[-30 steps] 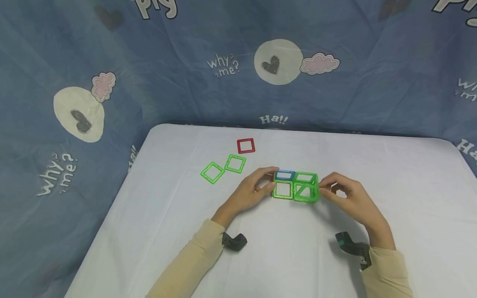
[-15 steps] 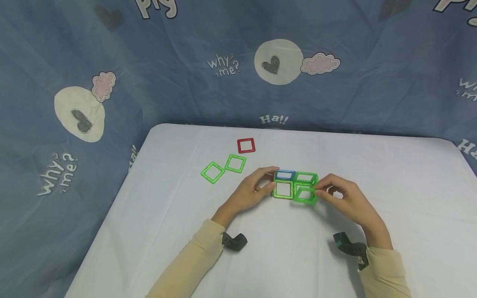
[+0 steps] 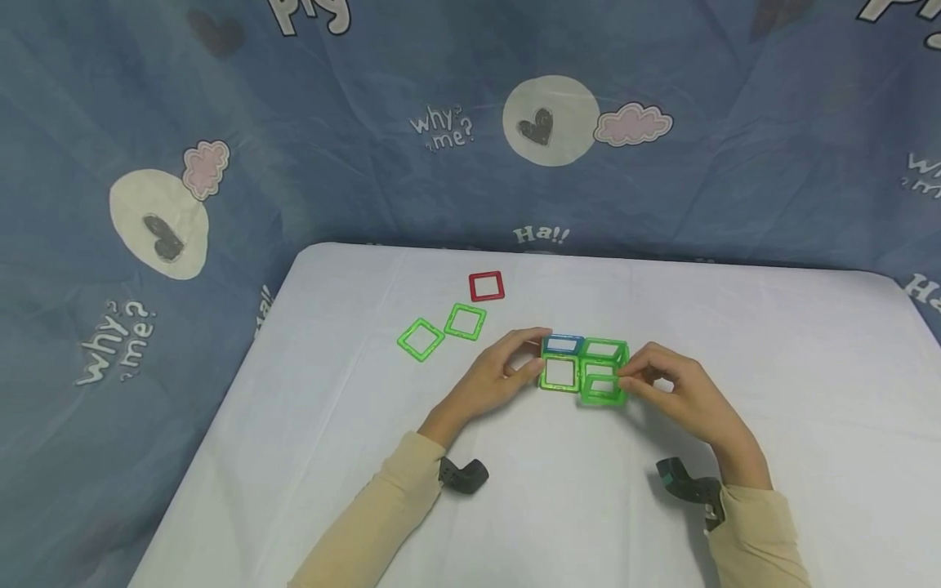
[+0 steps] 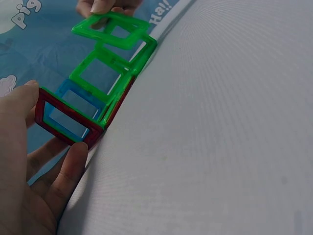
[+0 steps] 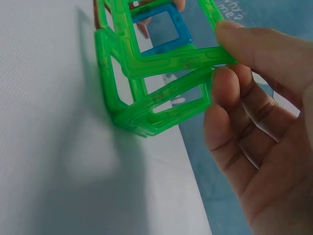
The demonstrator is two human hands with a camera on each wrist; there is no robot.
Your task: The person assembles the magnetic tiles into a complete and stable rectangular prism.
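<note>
My left hand [image 3: 494, 377] grips the left end of a small structure of square magnetic tiles. At that end the left wrist view shows a red tile [image 4: 66, 108] between thumb and fingers, with a blue tile [image 4: 61, 90] behind it. Green tiles [image 4: 80, 81] form the other half of the structure. My right hand [image 3: 684, 396] pinches the edge of a green magnetic tile [image 5: 171, 61] between thumb and fingers. This tile leans at an angle at the structure's right front, its lower side apart from the frame in the right wrist view.
Two loose green tiles [image 3: 420, 357] [image 3: 465, 336] and a red tile [image 3: 487, 299] lie flat on the white-covered table [image 3: 294, 457], left of and behind the structure. A blue printed cloth [image 3: 441, 196] hangs behind the table.
My right hand has moved slightly left, and the green tile in it has tilted, its near edge coming forward from the structure's right front. The left hand has stayed in place.
</note>
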